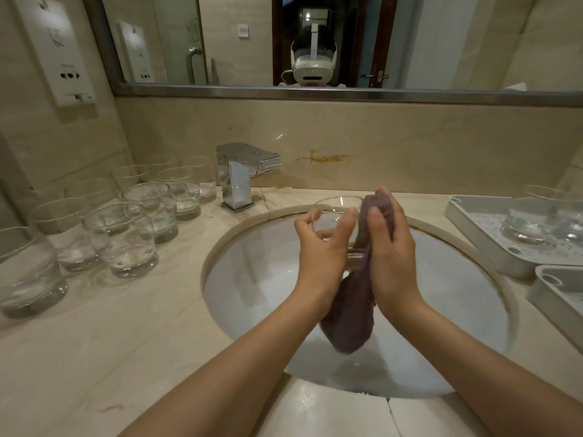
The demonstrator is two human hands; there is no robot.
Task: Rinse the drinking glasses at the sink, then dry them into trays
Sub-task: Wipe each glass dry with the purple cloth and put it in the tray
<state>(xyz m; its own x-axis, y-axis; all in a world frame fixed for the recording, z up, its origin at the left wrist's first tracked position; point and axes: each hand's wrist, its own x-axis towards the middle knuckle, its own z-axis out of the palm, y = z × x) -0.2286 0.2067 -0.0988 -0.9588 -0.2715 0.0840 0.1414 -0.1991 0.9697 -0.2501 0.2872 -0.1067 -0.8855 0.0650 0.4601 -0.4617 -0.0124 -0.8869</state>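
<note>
Both hands work over the white sink point(252, 279). The left hand point(321, 241) grips a clear drinking glass point(334, 209), fingers curled round its side w/ thumb on the near wall; the glass is tilted, rim toward the mirror point(441, 42), base down toward the wrists. The right hand point(389, 247) presses a purple cloth point(350, 316) against the right side of the glass, fingers fairly straight, thumb laid on the cloth near the top. The cloth runs btwn the right palm and the glass, sticks up above the fingertips, and its lower end hangs beneath both wrists over the basin.

Left of the sink, on the marble counter point(142, 342), stands a cluster of upright glasses point(126, 228), close together, some touching. The chrome tap point(239, 175) sits at the back left of the basin. To the right, a white perforated tray point(473, 228) holds approx two glasses point(542, 216); exact count can't be told at the frame edge. A second tray point(555, 288) lies just in front of it, partly cut off.
</note>
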